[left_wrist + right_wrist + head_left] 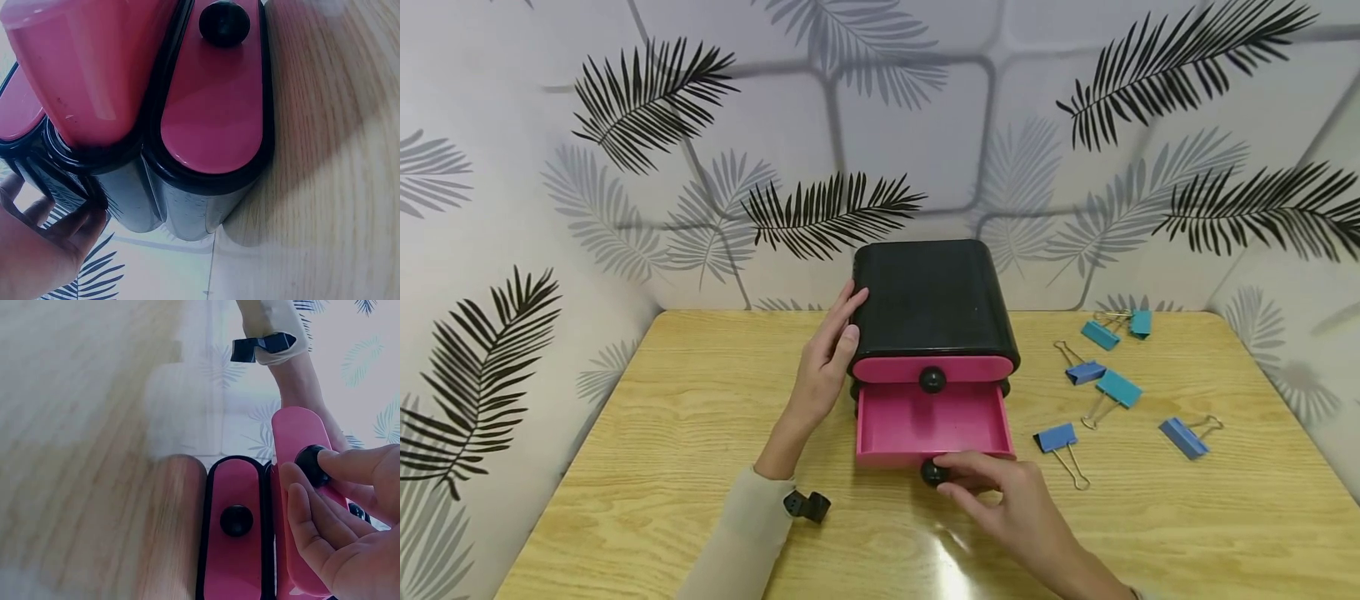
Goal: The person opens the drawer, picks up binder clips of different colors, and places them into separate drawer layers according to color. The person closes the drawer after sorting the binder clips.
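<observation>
A black drawer box [934, 292] with pink drawer fronts and round black knobs stands on the wooden table, near the wall. One pink drawer [932, 421] below the top one is pulled out, and its visible inside holds nothing. My right hand [1011, 504] pinches that drawer's black knob [311, 465] between thumb and fingers. Against the box's left side rests my left hand [826, 362], its fingers fairly straight along the black casing. In the left wrist view, the bottom drawer [215, 106] is closed beneath the pulled-out one.
Several binder clips lie on the right of the table, among them a blue clip [1057, 438] near the drawer, a teal clip [1118, 388] and a blue clip [1184, 437] farther right. Behind the table rises a wall [910, 133] patterned with leaves.
</observation>
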Action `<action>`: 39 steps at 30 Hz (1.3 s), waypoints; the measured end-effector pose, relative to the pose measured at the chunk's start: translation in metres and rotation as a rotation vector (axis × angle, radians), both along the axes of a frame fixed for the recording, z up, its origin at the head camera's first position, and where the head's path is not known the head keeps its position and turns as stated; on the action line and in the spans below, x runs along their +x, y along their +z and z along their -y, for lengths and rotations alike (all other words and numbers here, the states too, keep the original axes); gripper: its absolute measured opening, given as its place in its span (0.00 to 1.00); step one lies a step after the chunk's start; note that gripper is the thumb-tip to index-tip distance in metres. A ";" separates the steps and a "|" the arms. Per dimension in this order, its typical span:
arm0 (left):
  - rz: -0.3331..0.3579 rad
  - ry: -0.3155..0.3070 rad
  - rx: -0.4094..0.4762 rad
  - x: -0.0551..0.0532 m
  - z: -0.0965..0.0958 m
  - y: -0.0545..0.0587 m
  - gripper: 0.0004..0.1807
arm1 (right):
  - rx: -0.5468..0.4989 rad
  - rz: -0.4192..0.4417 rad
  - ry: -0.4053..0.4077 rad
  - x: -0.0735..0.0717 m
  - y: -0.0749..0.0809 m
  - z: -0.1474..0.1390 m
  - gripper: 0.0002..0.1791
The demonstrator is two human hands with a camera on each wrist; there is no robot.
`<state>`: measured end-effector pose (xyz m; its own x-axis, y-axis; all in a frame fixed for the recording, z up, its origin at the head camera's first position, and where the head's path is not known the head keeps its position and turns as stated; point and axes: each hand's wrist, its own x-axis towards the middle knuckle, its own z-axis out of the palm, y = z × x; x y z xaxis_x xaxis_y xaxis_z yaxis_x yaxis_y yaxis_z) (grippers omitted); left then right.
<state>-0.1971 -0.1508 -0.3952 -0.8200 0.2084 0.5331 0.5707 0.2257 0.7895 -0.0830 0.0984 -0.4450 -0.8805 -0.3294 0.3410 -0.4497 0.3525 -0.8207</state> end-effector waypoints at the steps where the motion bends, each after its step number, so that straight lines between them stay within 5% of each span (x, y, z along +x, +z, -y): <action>1: 0.000 0.001 -0.001 0.000 0.000 0.000 0.26 | -0.002 -0.008 0.001 0.001 -0.001 0.000 0.15; 39: 0.006 0.004 0.001 0.000 -0.001 0.002 0.26 | 0.021 -0.006 0.041 0.021 -0.008 -0.004 0.13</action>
